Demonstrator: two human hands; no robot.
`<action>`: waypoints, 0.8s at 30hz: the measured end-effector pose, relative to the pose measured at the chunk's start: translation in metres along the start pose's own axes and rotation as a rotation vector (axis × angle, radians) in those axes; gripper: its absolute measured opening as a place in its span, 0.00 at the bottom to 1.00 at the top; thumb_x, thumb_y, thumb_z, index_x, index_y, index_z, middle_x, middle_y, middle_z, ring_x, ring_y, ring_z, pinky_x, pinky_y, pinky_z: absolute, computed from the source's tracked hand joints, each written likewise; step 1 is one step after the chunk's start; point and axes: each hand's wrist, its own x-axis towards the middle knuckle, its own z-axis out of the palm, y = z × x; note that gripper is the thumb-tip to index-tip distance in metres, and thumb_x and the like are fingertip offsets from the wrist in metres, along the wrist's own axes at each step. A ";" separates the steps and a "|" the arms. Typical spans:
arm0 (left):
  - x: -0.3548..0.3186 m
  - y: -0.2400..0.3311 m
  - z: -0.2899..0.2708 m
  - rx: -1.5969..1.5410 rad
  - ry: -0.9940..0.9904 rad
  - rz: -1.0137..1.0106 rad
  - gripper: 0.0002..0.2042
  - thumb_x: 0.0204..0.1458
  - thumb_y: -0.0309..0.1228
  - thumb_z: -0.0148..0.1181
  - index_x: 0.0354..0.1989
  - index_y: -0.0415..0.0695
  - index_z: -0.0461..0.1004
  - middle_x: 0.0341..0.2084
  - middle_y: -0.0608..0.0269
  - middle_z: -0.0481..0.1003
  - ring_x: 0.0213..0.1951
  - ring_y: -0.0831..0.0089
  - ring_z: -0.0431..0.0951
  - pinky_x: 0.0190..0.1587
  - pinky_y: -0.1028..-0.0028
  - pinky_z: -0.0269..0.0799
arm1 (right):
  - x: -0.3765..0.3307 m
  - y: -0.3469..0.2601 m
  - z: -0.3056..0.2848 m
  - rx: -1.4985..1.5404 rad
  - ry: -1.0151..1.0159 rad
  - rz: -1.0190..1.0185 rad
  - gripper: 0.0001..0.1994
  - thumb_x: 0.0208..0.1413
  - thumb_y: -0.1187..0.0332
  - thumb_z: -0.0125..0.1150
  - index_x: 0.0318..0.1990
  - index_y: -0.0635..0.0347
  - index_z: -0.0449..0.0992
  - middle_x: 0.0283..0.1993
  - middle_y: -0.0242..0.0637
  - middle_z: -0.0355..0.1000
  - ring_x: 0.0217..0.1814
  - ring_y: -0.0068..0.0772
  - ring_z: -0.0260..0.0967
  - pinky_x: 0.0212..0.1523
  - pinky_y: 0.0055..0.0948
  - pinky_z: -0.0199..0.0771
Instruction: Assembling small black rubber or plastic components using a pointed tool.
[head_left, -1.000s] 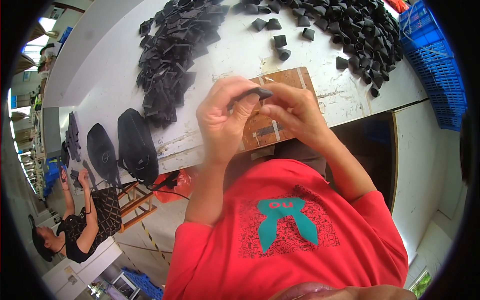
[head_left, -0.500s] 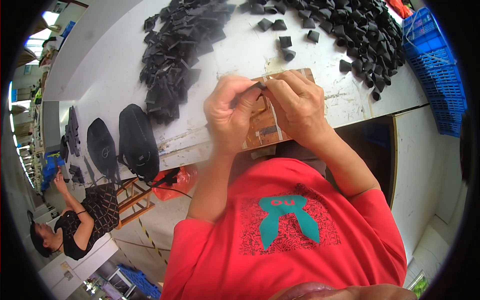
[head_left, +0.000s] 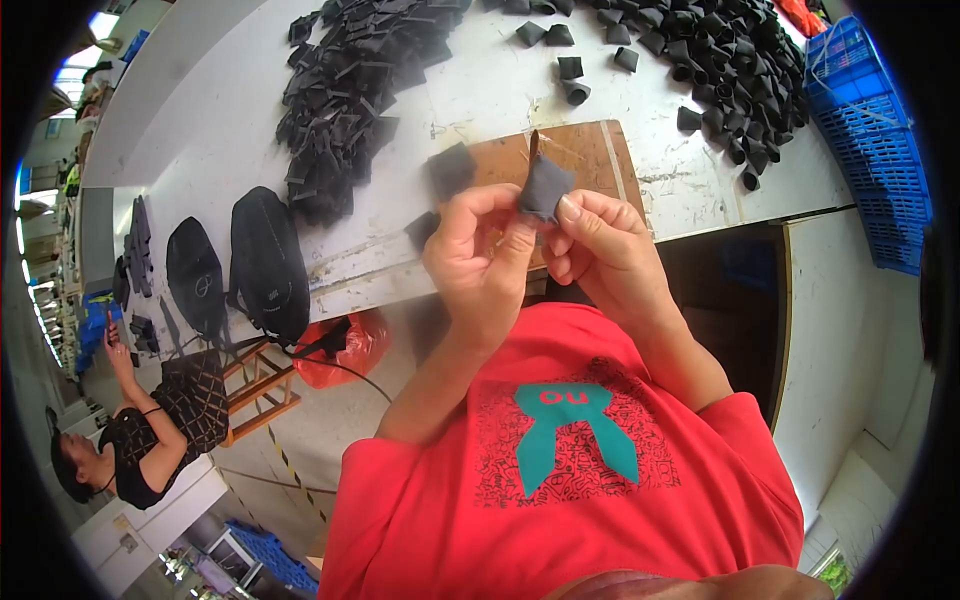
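A small black folded fabric piece [head_left: 546,187] is held up between my hands, over the near part of a brown board [head_left: 590,150]. My left hand [head_left: 482,250] pinches its lower left side with thumb and forefinger. At its lower right corner, the thumb and fingers of my right hand [head_left: 607,235] are closed on it. A thin dark pointed tip [head_left: 534,146] shows just above the piece; what it belongs to is hidden. Beside my left hand, a dark square [head_left: 451,170] looks blurred, and a second blurred patch [head_left: 422,231] lies partly behind that hand.
Flat black pieces [head_left: 340,120] form a heap on the white table [head_left: 480,95]. Folded black pieces [head_left: 735,85] are piled at the far right, near a blue crate [head_left: 868,140]. Two black pouches [head_left: 268,265] lie at left. Another person [head_left: 150,430] is beyond them, beside a wooden stool [head_left: 262,390].
My hands have come nearer to me and a little apart, bringing the folded piece into full sight. Blurred dark squares now show by my left hand.
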 end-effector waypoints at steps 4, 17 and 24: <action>-0.006 -0.006 -0.008 0.122 0.064 -0.104 0.05 0.45 0.18 0.56 0.30 0.35 0.68 0.23 0.65 0.71 0.25 0.84 0.69 0.27 0.84 0.65 | -0.006 0.006 -0.002 -1.059 0.298 -0.666 0.07 0.49 0.69 0.57 0.30 0.64 0.71 0.23 0.32 0.66 0.20 0.18 0.60 0.19 0.17 0.59; -0.006 -0.011 -0.009 0.095 -0.036 -0.445 0.04 0.42 0.15 0.52 0.26 0.36 0.66 0.17 0.68 0.70 0.19 0.86 0.68 0.20 0.85 0.63 | 0.011 0.009 -0.014 -1.631 0.043 -1.328 0.10 0.30 0.84 0.58 0.26 0.67 0.69 0.23 0.38 0.64 0.19 0.33 0.62 0.17 0.24 0.61; -0.012 -0.040 -0.021 0.143 -0.056 -0.302 0.04 0.45 0.18 0.50 0.30 0.38 0.65 0.18 0.70 0.68 0.20 0.88 0.65 0.21 0.87 0.59 | 0.022 -0.009 -0.036 -1.646 0.067 -1.445 0.05 0.40 0.79 0.55 0.29 0.67 0.70 0.23 0.38 0.64 0.20 0.32 0.62 0.19 0.24 0.62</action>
